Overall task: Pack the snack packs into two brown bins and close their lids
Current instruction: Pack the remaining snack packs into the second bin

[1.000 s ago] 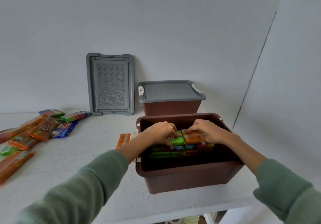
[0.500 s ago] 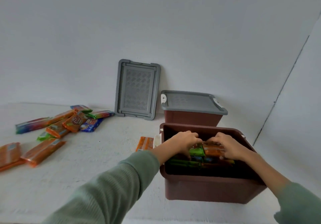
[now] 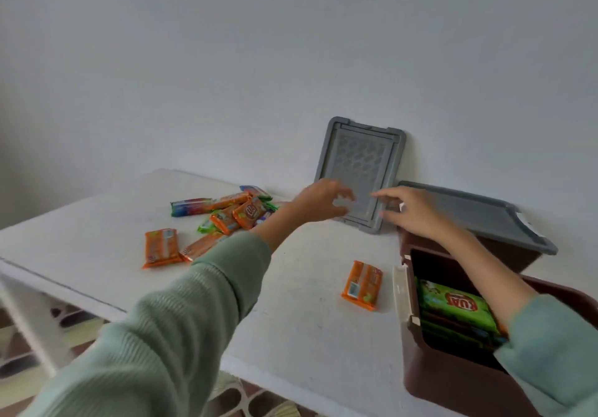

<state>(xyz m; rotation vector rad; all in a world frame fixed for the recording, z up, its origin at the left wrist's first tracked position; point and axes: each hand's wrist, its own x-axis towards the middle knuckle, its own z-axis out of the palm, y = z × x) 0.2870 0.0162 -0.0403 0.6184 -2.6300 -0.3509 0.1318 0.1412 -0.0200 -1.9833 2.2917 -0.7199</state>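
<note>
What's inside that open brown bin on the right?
Stacked snack packs, a green snack pack on top. The right arm hides part of the brown bin, and lower layers are too dark to count.

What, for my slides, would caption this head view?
Left hand and right hand reach toward the grey lid beyond the packed open bin.
</note>
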